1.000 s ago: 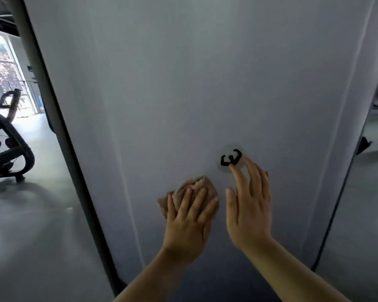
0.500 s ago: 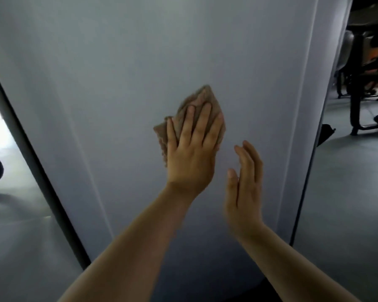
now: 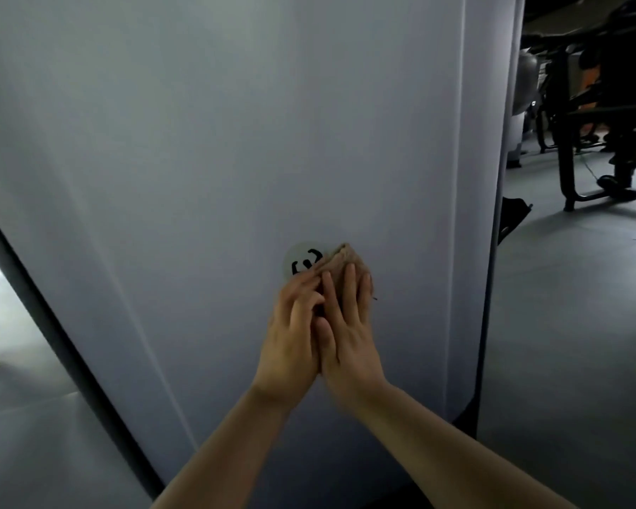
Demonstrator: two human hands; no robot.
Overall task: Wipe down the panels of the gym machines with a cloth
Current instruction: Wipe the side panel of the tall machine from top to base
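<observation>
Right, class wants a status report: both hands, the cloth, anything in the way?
Left hand and right hand flat together on brown cloth. Cloth against white panel, overlapping round logo sticker. Nothing blocking.

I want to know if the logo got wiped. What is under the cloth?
The cloth lies on the white panel, covering the right edge of the round logo sticker. Both hands press on it; the panel beneath is hidden.
</observation>
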